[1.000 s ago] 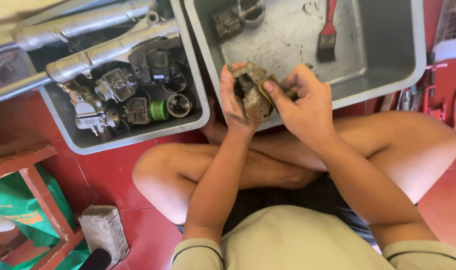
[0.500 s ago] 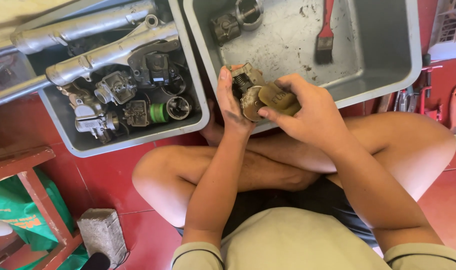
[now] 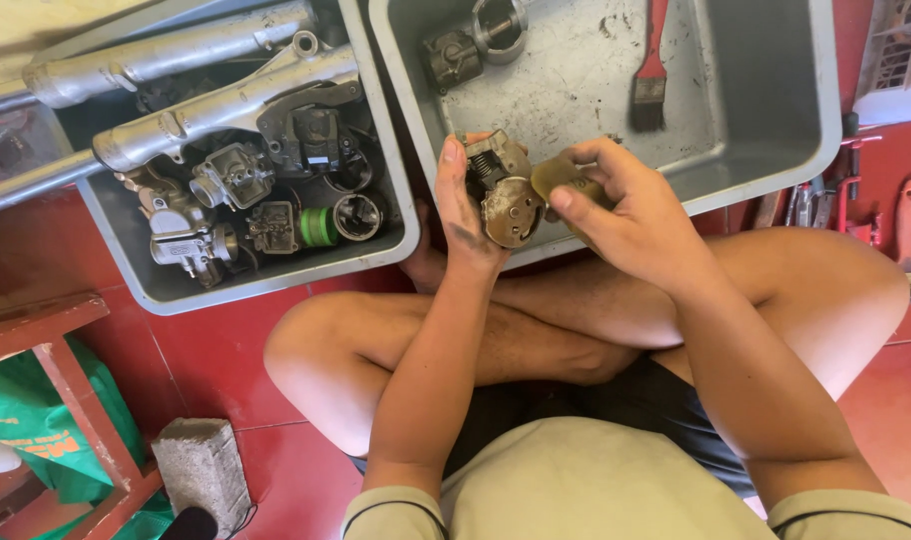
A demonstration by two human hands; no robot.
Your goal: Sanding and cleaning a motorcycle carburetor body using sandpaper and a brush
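I sit cross-legged on a red floor. My left hand (image 3: 463, 215) grips a dirty metal carburetor body (image 3: 504, 190) over the near rim of a grey tub (image 3: 766, 130). My right hand (image 3: 631, 210) holds a brownish bowl-shaped cover (image 3: 558, 178) just to the right of the carburetor, slightly apart from it. In the tub lie a red-handled brush (image 3: 651, 70) and two metal engine parts (image 3: 476, 40).
A second grey tub (image 3: 276, 275) at left holds several carburetors and long metal tubes (image 3: 216, 100). A concrete block (image 3: 201, 470), a red wooden frame (image 3: 56, 370) and green bag sit lower left. Hand tools (image 3: 906, 230) lie at right.
The right hand has pulled the brownish cover off to the right of the carburetor, which the left hand keeps holding and has turned slightly.
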